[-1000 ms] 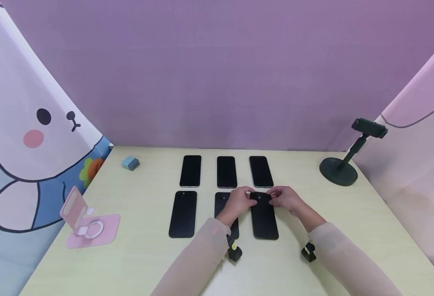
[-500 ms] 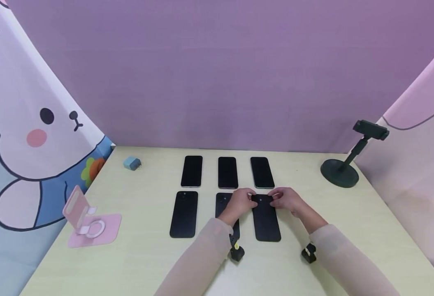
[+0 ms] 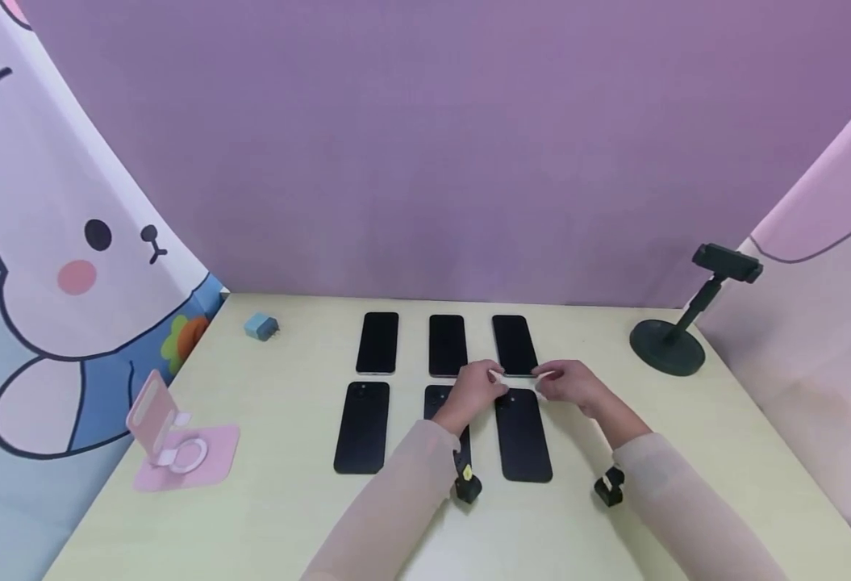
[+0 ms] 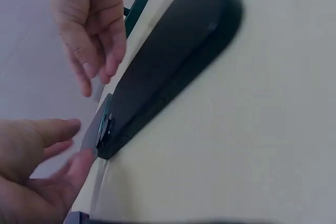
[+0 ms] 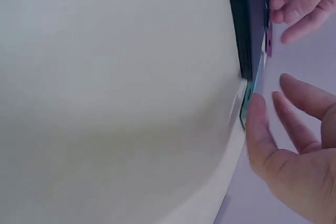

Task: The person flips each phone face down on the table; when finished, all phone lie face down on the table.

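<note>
From the head camera, six black phones lie on the pale desk in two rows of three, spaced evenly as if set out for display: the far row screen-up, the near row back-up with camera bumps toward the far edge. The left hand and right hand hover just past the far end of the near-right phone, in the gap before the far-right phone. Whether either hand touches a phone I cannot tell here. A blue charger plug sits near the far left corner, a pink folding phone stand by the left edge, a black clamp stand at the far right corner.

The left wrist camera shows the near-right phone flat on the desk, camera bump facing the hands. Left fingers are loosely spread, pinching nothing; the right fingers hang relaxed above.

The right wrist camera looks along the desk's surface: right fingers are slightly parted beside the phone's end, apart from it.

No brand or writing is legible anywhere.
</note>
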The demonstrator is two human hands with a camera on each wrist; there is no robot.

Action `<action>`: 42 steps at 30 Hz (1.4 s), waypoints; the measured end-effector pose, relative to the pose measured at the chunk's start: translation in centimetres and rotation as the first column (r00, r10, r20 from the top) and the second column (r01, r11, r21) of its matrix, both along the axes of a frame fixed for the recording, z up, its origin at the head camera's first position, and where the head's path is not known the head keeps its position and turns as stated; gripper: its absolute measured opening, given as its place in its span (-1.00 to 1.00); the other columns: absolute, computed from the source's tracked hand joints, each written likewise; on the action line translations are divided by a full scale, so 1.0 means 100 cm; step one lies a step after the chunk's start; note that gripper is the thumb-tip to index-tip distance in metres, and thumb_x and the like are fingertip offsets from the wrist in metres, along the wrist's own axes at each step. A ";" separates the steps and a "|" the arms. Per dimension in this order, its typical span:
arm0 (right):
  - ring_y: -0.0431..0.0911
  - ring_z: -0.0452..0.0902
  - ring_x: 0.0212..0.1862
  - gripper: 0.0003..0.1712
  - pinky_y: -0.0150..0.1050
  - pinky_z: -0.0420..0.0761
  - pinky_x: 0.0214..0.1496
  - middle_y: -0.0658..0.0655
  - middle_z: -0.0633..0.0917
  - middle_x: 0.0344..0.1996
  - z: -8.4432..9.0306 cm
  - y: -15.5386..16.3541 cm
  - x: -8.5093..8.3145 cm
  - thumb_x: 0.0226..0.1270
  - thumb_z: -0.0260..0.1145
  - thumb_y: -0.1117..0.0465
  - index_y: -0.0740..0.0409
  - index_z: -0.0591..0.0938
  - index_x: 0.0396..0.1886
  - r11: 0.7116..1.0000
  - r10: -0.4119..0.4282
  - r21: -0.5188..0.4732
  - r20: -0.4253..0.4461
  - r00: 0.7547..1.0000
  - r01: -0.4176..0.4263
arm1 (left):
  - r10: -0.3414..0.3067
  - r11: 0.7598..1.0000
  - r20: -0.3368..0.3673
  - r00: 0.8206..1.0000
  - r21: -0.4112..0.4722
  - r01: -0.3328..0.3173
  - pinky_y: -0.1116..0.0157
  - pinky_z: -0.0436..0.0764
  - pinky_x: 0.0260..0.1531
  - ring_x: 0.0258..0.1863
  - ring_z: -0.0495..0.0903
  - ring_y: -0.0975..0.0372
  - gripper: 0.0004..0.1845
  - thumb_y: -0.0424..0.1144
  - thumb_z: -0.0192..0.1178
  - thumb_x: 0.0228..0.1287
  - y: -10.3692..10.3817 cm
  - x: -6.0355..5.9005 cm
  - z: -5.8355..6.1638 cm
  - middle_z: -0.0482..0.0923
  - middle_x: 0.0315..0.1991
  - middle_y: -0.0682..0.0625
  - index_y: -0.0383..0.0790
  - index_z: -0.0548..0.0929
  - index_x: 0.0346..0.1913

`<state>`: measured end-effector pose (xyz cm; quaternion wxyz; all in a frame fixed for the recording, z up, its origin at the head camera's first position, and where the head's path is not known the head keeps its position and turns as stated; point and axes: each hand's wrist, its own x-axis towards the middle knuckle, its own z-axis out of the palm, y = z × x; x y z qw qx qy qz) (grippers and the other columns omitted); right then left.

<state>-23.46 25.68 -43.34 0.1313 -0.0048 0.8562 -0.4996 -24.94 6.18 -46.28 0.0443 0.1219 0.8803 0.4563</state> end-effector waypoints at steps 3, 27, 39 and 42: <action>0.04 0.60 -0.21 -0.55 -0.11 0.62 -0.12 0.41 0.59 -0.10 0.002 0.005 -0.009 0.30 0.27 0.43 0.53 0.48 0.16 0.999 -0.029 0.035 -0.033 0.999 0.030 | 0.014 1.000 -0.044 0.999 0.026 -0.013 0.38 0.51 -0.36 -0.44 0.50 0.30 -0.74 -0.33 0.37 0.18 0.008 -0.012 -0.002 0.59 -0.35 0.02 -0.24 0.72 -0.05; 0.05 0.54 -0.16 -0.46 -0.23 0.60 -0.22 0.40 0.56 -0.05 -0.023 -0.007 -0.047 0.19 0.36 0.45 0.35 0.54 0.22 0.986 -0.152 0.060 -0.048 0.987 0.154 | 0.078 0.997 -0.112 0.991 -0.019 -0.080 0.42 0.55 -0.26 -0.35 0.59 0.24 -0.66 -0.38 0.37 0.18 0.022 -0.035 -0.016 0.67 -0.38 -0.05 -0.36 0.69 0.04; 0.05 0.51 -0.17 -0.38 -0.29 0.53 -0.29 0.48 0.52 0.05 -0.016 -0.016 -0.042 0.24 0.24 0.53 0.41 0.39 0.33 0.981 -0.156 0.112 -0.031 0.987 0.159 | 0.085 0.993 -0.093 0.992 -0.071 -0.091 0.39 0.57 -0.21 -0.31 0.61 0.23 -0.58 -0.37 0.39 0.15 0.024 -0.036 -0.016 0.69 -0.33 -0.05 -0.35 0.65 0.10; 0.03 0.52 -0.19 -0.37 -0.33 0.50 -0.33 0.48 0.55 0.03 -0.017 -0.016 -0.043 0.23 0.21 0.55 0.43 0.37 0.34 0.979 -0.172 0.102 -0.033 0.984 0.175 | 0.082 0.993 -0.099 0.992 -0.079 -0.090 0.39 0.56 -0.21 -0.29 0.61 0.21 -0.59 -0.37 0.38 0.14 0.025 -0.036 -0.015 0.68 -0.34 -0.05 -0.35 0.66 0.09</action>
